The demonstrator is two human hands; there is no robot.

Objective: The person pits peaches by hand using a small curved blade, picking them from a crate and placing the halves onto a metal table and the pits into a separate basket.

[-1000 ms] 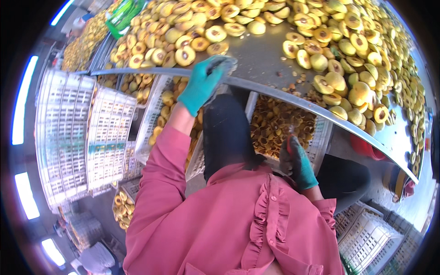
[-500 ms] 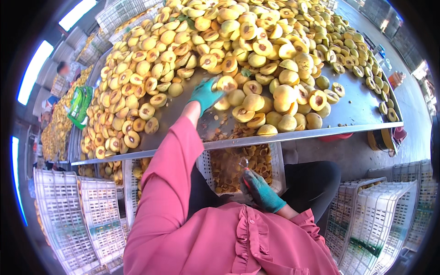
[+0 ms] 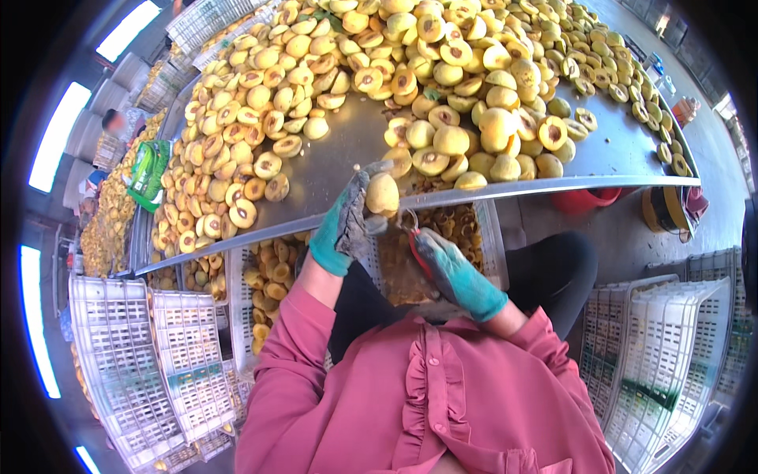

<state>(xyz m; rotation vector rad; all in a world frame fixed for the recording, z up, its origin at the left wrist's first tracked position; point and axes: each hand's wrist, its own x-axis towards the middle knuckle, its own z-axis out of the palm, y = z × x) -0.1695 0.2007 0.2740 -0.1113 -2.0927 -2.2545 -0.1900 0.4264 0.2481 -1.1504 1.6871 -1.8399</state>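
Observation:
My left hand [image 3: 344, 227], in a teal glove with a dirty grey palm, holds a yellow peach half [image 3: 383, 194] just over the table's near edge. Its rounded skin side shows; the cut face is turned out of sight. In my right hand [image 3: 460, 278], also gloved, is a red-handled pitting tool [image 3: 418, 251] with a small metal loop at its tip. The loop is close beside the peach; whether they touch I cannot tell. Many halved peaches [image 3: 450, 141], several showing reddish-brown pit hollows, are heaped on the metal table [image 3: 343, 154].
Between my knees, a white crate [image 3: 493, 237] holds brown-yellow scraps. Another crate [image 3: 238, 308] with peach halves stands to its left. White mesh crates [image 3: 118, 355] flank me, with more crates [image 3: 659, 371] at right. A red basin [image 3: 584, 199] sits beneath the table; a person [image 3: 113, 122] is far left.
My left hand has come back from the heap to the near edge with a peach half in it. My right hand has risen slightly, bringing the tool up to the peach.

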